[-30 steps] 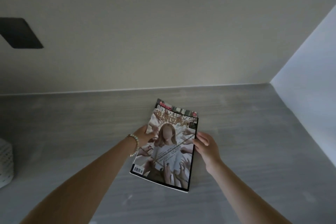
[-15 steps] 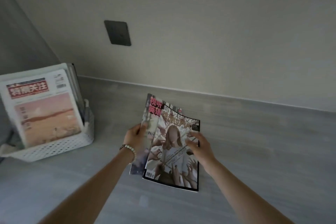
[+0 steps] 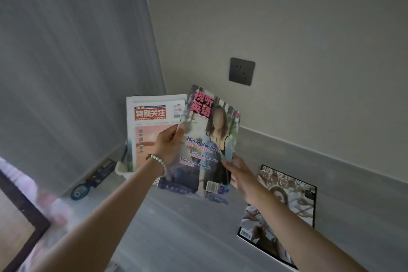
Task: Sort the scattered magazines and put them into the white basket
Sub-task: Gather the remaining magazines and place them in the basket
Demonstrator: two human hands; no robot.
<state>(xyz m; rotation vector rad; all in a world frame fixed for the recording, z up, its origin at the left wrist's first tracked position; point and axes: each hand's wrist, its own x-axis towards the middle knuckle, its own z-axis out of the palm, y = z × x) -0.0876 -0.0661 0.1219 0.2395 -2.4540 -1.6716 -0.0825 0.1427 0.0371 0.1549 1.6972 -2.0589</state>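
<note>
Now: one magazine lifted in my hands, one flat on the worktop, others in the basket.

Item one, the pink-titled magazine (image 3: pixel 207 146), is raised off the grey worktop (image 3: pixel 176 227) and tilted, its top edge towards one o'clock. My left hand (image 3: pixel 169 144), bead bracelet (image 3: pixel 157 162) at the wrist, has its fingers closed on the left edge; my right hand (image 3: pixel 240 178) has its fingers spread narrowly under the lower right corner, touching it. Item two, the dark-edged magazine (image 3: pixel 287 201), lies flat at four o'clock, partly under my right forearm. Item three, the white basket (image 3: pixel 123 171), sits at ten o'clock, with a red-titled magazine (image 3: pixel 152 130) upright inside. Wall socket (image 3: pixel 241 71) at twelve o'clock.
</note>
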